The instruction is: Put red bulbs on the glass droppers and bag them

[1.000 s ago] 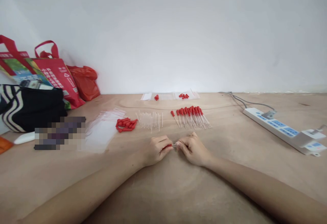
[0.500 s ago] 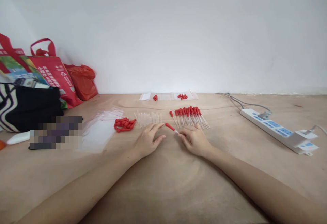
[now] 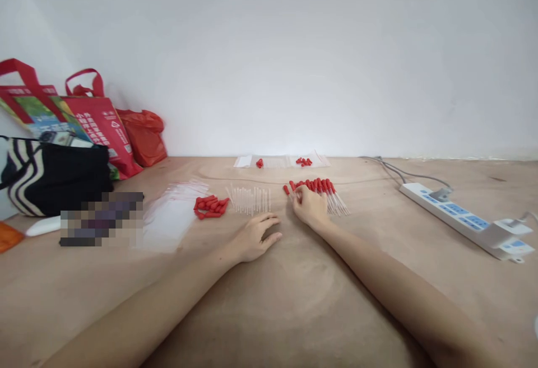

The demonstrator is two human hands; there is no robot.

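Note:
My right hand (image 3: 311, 205) is over the left part of a row of glass droppers with red rubber bulbs (image 3: 327, 186). Its fingers are pinched on a dropper (image 3: 292, 185) whose red bulb shows just past the fingertips; the rest is hidden by the hand. A further dropper (image 3: 286, 190) lies at the row's left end. My left hand (image 3: 257, 237) rests on the table with fingers stretched out and nothing in them. Beyond it lie several bare glass tubes (image 3: 252, 200) side by side. To their left is a pile of loose red rubber bulbs (image 3: 211, 206).
Clear zip bags (image 3: 172, 217) lie left of the bulbs. At the wall is a long clear bag (image 3: 275, 161) with red bulbs. A white power strip (image 3: 458, 214) with cables stands right. Red shopping bags (image 3: 98, 127) and a black bag (image 3: 71, 177) fill the far left.
My right hand has moved forward to the row, carrying a dropper away from in front of my left hand. The left hand has drawn back slightly and stays open. The view has shifted slightly.

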